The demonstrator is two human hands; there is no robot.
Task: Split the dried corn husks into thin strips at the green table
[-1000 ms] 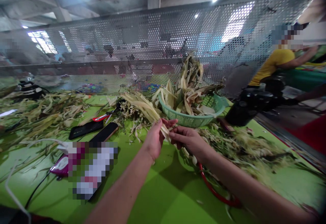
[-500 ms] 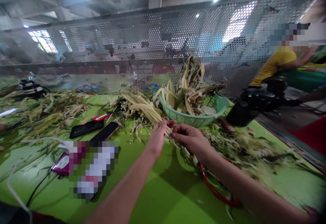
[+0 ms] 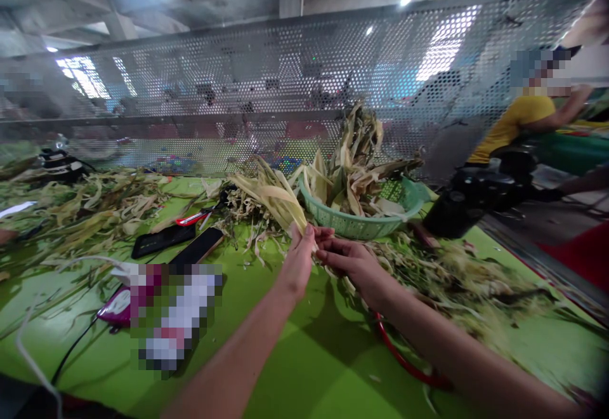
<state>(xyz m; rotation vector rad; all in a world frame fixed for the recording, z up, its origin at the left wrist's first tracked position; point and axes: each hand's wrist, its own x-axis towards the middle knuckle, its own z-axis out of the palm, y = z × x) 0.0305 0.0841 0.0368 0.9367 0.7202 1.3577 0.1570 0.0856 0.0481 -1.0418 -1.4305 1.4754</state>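
Observation:
My left hand point(image 3: 298, 257) grips a bunch of pale yellow corn husks point(image 3: 275, 197) near its narrow lower end, with the thumb on top. The loose leaves fan out up and to the left, over a heap of husk scraps. Close beside it on the right, my right hand point(image 3: 349, 260) has its thumb and forefinger pinched together at the bunch's tip. What lies between those fingers is too small to make out. Just behind both hands, a green plastic basket point(image 3: 354, 223) holds dried corn husks point(image 3: 354, 159).
Two dark phones point(image 3: 197, 249), a red cutter point(image 3: 193, 218) and a purple packet point(image 3: 117, 305) lie left on the green table point(image 3: 285, 368). Husks point(image 3: 104, 206) cover the far left. A red ring point(image 3: 404, 359) and stringy scraps point(image 3: 457, 279) lie right. A person in yellow point(image 3: 509, 124) sits beyond.
The husk leaves have spread wider and lifted slightly at their upper ends. My left hand has shifted a little to the right, closer to the right hand's fingertips.

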